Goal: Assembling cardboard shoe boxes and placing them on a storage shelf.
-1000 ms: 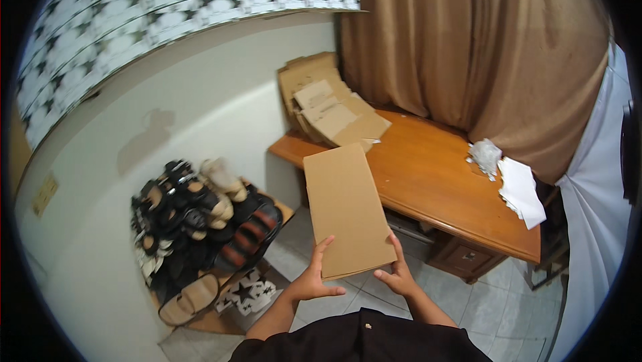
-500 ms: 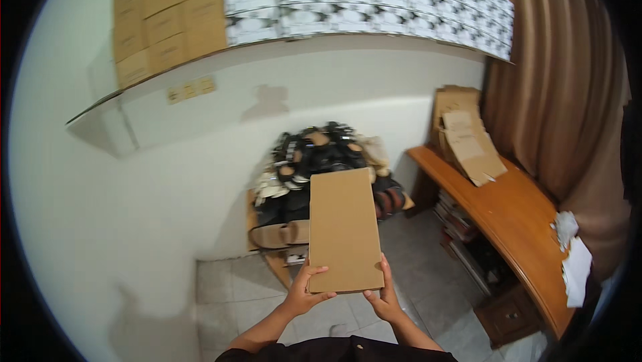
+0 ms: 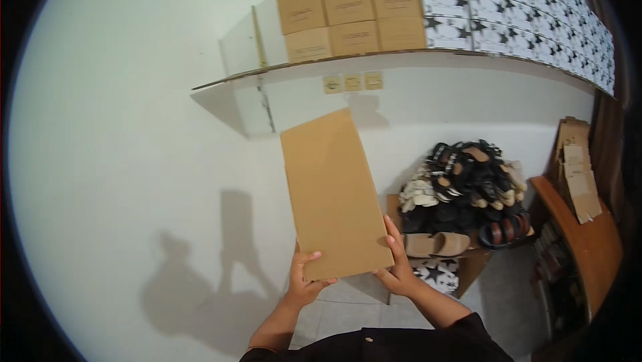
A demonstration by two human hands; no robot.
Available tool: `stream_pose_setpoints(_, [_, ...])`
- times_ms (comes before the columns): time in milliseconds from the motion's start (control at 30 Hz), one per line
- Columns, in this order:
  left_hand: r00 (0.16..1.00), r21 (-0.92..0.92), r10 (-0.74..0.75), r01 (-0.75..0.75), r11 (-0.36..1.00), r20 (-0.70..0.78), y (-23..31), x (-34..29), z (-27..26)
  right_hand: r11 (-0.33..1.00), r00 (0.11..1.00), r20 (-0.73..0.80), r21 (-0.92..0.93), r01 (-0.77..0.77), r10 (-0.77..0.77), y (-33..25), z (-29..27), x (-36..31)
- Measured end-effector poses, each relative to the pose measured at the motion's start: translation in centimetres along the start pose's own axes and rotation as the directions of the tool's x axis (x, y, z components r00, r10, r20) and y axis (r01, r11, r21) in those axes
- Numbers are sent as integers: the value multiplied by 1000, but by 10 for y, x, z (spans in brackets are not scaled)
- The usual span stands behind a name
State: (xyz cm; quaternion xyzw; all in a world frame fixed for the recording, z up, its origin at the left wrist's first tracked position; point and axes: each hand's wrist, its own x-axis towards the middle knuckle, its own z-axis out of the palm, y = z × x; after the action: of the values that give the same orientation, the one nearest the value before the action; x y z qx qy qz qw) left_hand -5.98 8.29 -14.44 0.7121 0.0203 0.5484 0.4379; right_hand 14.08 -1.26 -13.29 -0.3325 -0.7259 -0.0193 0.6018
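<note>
L grip (image 3: 305,282) & R grip (image 3: 400,272) closed on smooth, rect. tan cardbd. box (image 3: 336,195).

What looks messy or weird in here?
The heap of sandals looks messy: black, white and tan ones are jumbled together on the right. Some flattened cardboard leans untidily on the wooden desk. The cardboard box between left hand and right hand looks undamaged.

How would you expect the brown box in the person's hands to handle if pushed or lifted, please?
The brown box is probably fairly stiff, since its broad face looks flat. It seems light for its size, as the left hand and right hand hold only one end. Any contents are hidden, so that is tentative.
</note>
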Motion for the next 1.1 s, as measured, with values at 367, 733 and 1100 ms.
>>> stream_pose_setpoints(367, [979,238,174,-146,960,-103,16,138,-161,954,966,-77,157,256,-247,76,124,187])
stream_pose_setpoints(733, [958,222,283,-267,938,-43,-10,285,-204,974,975,-76,73,216,-210,145,127,306])
stream_pose_setpoints(1100, [926,39,309,-308,950,-216,-39,421,-216,986,974,-152,-6,169,-168,197,116,413])
